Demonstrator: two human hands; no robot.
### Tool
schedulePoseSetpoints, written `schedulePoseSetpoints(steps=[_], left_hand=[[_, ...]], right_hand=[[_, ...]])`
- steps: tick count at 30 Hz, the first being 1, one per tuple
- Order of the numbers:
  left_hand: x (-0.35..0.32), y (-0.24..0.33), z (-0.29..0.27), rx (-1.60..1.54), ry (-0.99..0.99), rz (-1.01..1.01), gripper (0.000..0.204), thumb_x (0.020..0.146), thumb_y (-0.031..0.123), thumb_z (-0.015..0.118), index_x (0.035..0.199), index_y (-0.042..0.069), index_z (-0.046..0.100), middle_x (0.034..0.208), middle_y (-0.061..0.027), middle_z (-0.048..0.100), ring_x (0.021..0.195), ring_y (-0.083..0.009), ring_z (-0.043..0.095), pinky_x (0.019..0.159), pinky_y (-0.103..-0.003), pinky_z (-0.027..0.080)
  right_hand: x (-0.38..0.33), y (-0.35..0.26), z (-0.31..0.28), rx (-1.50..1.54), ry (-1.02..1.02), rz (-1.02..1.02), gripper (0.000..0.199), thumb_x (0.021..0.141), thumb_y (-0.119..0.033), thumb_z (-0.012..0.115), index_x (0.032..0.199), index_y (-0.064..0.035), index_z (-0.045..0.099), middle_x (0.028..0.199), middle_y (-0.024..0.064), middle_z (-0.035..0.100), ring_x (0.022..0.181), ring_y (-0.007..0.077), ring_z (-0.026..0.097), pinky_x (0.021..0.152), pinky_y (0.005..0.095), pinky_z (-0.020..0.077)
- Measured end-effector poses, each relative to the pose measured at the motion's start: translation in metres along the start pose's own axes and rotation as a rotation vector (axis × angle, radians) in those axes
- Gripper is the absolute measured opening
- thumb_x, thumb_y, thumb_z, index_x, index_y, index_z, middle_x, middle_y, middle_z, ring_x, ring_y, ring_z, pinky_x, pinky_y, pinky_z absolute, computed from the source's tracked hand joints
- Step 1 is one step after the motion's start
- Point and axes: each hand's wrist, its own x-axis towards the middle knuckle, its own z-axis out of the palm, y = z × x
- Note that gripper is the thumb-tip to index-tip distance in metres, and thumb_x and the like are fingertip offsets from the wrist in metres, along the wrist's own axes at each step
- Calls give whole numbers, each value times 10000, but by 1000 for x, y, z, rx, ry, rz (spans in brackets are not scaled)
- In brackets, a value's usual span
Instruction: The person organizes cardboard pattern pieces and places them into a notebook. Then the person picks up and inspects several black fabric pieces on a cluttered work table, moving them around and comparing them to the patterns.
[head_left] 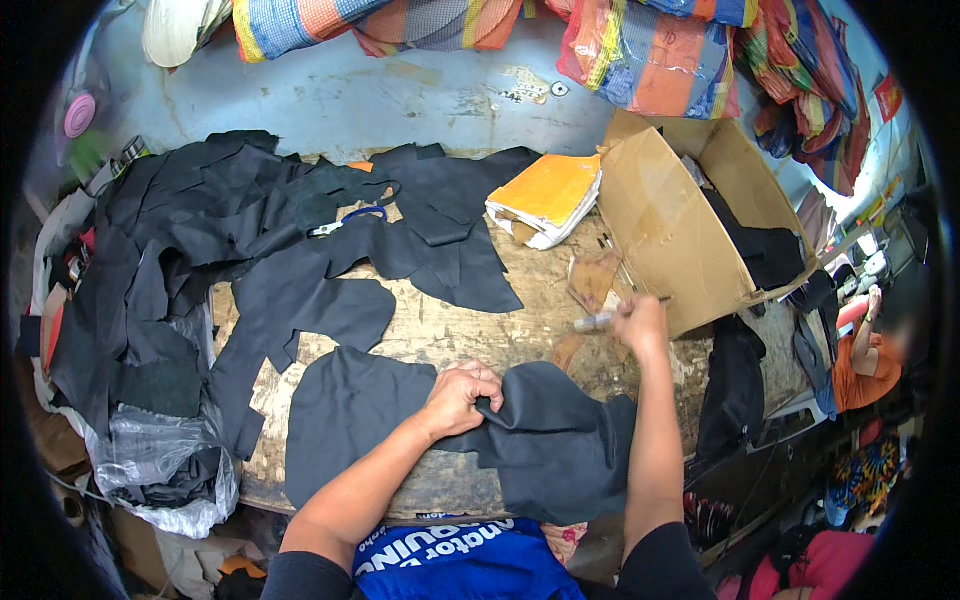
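My left hand point(463, 398) is closed on a fold of a black leather-like piece point(560, 430), pinching it up near the middle of the work table. The piece spreads on both sides of that hand, and its right part bulges up from the wood. My right hand point(640, 322) is raised near the cardboard box, fingers closed round a slim whitish tool point(594, 322). Blur hides what kind of tool it is. Brown flat pattern-like pieces point(594, 278) lie just beyond that hand. Blue-handled scissors point(345, 220) rest on the black scraps further back.
A heap of black sheets point(200, 230) covers the table's left side, with a clear plastic bag point(175, 465) below it. The open cardboard box point(665, 220) stands at the right, beside a yellow-topped stack point(548, 190). Another person point(868, 365) is at far right.
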Motion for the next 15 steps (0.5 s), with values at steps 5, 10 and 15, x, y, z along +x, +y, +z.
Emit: schedulePoseSetpoints(steps=[5,10,15], left_hand=[[-1,-1,2,1,9,-30,241,483,-55,552,647,120,578,778,40,624,815,-204,562,758,-326,390],[-1,-2,3,-28,35,-31,242,489,-62,549,646,121,572,776,35,625,815,-208,565,748,-330,389],[0,-2,2,-27,30,-55,227,506,-67,550,647,109,576,769,20,626,808,-210,575,759,-327,406]], right_hand=[[-37,31,14,17,141,-129,404,594,-177,807,922,1,653,805,220,644,799,357,633,711,411,491],[-32,50,13,87,174,-233,388,631,-154,795,942,22,644,766,190,648,710,321,632,674,381,494],[-15,47,-6,429,12,-70,348,686,-71,727,988,62,619,693,96,637,610,168,607,539,286,476]])
